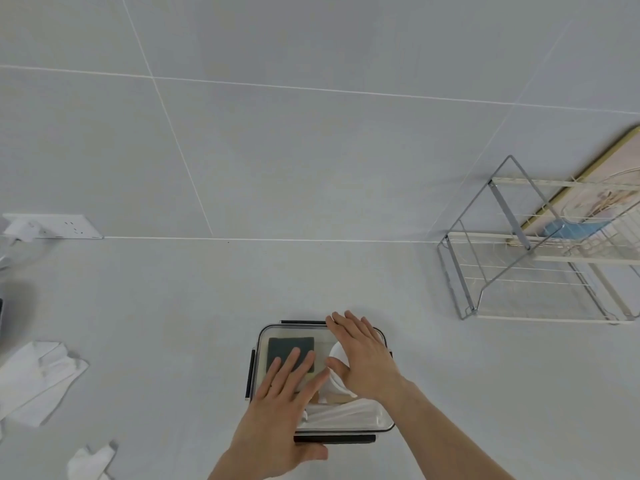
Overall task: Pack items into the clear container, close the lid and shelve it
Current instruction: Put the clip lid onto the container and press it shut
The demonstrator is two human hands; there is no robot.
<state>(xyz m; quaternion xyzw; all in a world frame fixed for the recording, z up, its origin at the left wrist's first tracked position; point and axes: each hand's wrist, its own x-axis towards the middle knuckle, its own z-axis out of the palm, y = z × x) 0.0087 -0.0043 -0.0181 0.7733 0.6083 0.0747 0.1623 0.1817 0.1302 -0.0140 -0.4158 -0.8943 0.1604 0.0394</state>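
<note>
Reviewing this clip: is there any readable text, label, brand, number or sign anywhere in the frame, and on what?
None can be read.
Clear container and its lid under the left hand and right hand: no label visible.
Wall socket: no readable marking.
Framed picture behind the wire rack: printed design only, too blurred to show any words.

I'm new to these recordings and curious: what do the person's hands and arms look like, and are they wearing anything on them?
Both hands are bare: no gloves on the left hand or the right hand. The forearms are uncovered too, with no sleeves, watch or bracelet in view. I can't make out any ring.
</note>
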